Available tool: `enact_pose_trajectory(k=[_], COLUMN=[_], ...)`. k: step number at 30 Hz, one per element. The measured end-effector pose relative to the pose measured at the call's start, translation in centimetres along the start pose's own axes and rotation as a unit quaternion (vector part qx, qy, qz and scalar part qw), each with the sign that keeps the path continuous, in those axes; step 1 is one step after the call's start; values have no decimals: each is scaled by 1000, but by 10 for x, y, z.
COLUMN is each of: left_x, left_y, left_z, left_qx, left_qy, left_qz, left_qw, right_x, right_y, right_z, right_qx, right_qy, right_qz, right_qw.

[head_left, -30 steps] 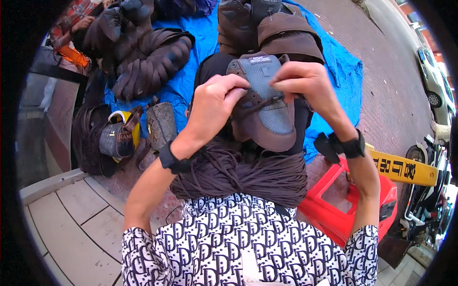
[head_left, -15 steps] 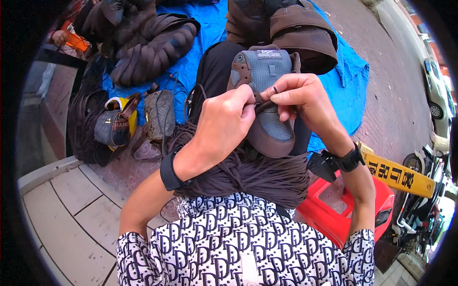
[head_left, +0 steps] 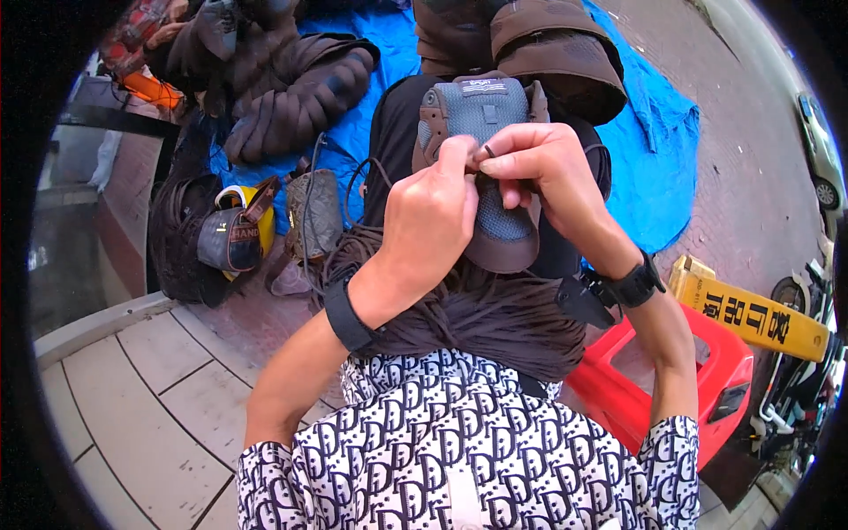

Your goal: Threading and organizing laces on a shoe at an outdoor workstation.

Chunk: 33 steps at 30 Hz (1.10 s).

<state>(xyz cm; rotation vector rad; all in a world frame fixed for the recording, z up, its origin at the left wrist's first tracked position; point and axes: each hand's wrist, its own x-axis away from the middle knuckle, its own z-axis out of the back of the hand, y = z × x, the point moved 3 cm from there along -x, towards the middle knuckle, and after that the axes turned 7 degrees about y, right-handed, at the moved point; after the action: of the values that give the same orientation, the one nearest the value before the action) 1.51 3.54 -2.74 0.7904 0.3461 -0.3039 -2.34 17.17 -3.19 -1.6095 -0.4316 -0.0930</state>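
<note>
On my lap lies a brown shoe upper (head_left: 504,256) with a blue-grey mesh tongue (head_left: 484,108), its rounded toe towards me. My left hand (head_left: 422,221) is closed at the left lacing edge, thumb and forefinger pinched on the upper and hiding the eyelets there. From the other side, my right hand (head_left: 548,172) pinches a thin dark shoelace (head_left: 489,152) over the middle of the tongue. The fingertips of both hands nearly meet, so the lace's path between them is hidden. A thick bundle of brown shoelaces (head_left: 508,322) drapes across my lap below the toe.
Stacks of brown shoe uppers (head_left: 296,106) lie on a blue tarp (head_left: 658,168) ahead. At left are a yellow-and-dark bag (head_left: 231,238) and a quilted pouch (head_left: 314,212). A red plastic stool (head_left: 609,362) and a yellow sign (head_left: 751,309) stand at right. Another person's hand (head_left: 165,35) shows far left.
My right hand's fingertips have come closer to those of my left, which stays pinched at the lacing edge. The whole view has shifted slightly.
</note>
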Motion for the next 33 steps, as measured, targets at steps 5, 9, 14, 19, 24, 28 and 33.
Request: enact_pose_trajectory(k=[5,9,14,19,24,28,33], left_x=[-11,-28,-31,-23,-25,-24,-23], left_y=[-14,-17,-17,-17,-20,-22,-15], left_z=[12,20,22,16,17,15,17], left_qx=[56,-22,-98,-126,-94,-81,-75], left_qy=[-166,-240,-260,-210,-170,-148,-139], left_qz=[14,-56,-158,-176,-176,-182,-176], left_qw=[984,969,948,953,965,969,972], right_x=[1,-3,-11,-18,-16,-24,-27], right_y=[2,-4,-12,-13,-16,-27,-23], right_z=[4,2,-8,-7,-5,-10,-11], right_qx=[27,70,186,173,256,322,296], right_qy=[-32,-50,-34,-36,-44,-36,-80], right_qz=[-6,31,181,153,139,174,152], right_qw=[999,996,965,972,955,930,940])
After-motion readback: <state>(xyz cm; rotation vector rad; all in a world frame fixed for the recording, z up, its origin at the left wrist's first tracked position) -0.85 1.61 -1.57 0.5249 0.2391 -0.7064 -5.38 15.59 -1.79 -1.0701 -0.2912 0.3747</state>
